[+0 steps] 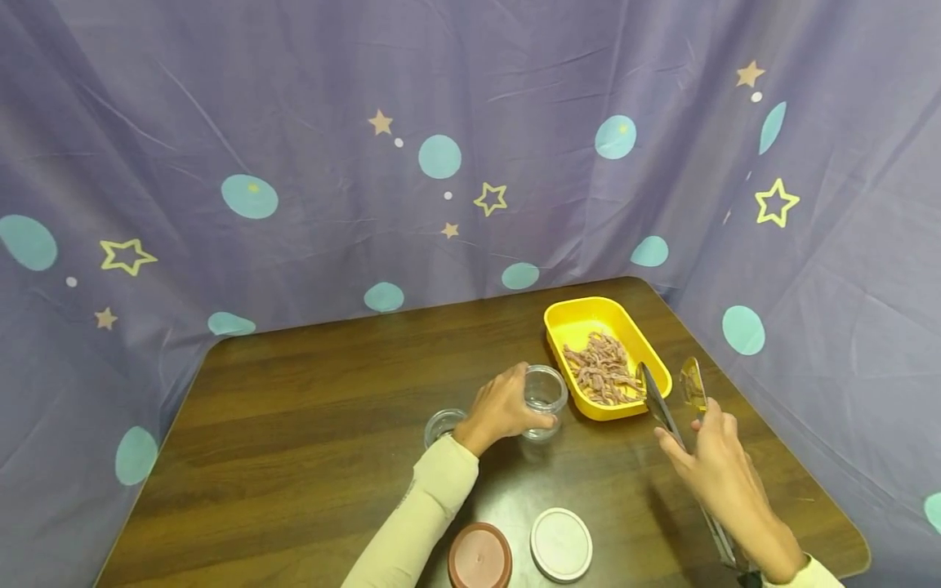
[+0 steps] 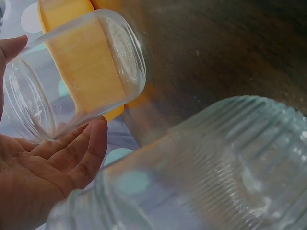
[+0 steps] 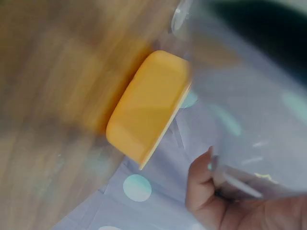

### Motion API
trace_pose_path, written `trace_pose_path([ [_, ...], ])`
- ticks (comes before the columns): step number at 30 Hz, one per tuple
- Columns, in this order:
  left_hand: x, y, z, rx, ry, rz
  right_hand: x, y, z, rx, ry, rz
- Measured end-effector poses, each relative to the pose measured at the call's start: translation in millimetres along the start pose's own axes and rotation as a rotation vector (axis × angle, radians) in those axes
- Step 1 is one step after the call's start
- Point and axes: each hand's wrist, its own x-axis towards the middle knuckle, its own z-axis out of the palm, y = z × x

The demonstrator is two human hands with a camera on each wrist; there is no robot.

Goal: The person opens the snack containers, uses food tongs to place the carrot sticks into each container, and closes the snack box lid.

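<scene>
My left hand [image 1: 501, 408] holds a clear glass jar [image 2: 93, 67] near its mouth, thumb on one side and fingers on the other. The jar stands uncovered beside the yellow tray [image 1: 613, 412]. Shredded, brownish-pink strips [image 1: 604, 369], like cooked meat, lie in that tray. A second glass jar [image 2: 240, 163], with a ribbed side, is close behind the left wrist and partly covered by it in the head view. My right hand [image 1: 724, 469] grips metal tongs [image 1: 665, 412] whose two ends stand apart, one over the tray's near right corner and the other right of it.
A reddish-brown round lid [image 1: 480, 557] and a white round lid [image 1: 561, 545] lie side by side on the near part of the wooden table [image 1: 294, 425]. A purple curtain [image 1: 309, 122] with stars and dots hangs behind the table and along its sides.
</scene>
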Motion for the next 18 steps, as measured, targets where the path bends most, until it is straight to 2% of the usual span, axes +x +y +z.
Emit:
trace_pose_path([
  [3, 0.1, -1.0, 0.9, 0.008, 0.0, -0.001, 12.0, -4, 2, -0.005, 0.016, 0.003],
  [8, 1.1, -2.6, -0.9, 0.023, 0.015, -0.009, 34.6, -12, 4, -0.015, -0.003, 0.009],
  [12, 1.3, -2.7, -1.1, 0.015, 0.0, -0.014, 51.1, -16, 7, -0.052, -0.006, -0.012],
  [18, 0.7, -2.3, 1.5, 0.016, -0.013, -0.018, 76.2, -17, 10, -0.104, -0.116, -0.006],
])
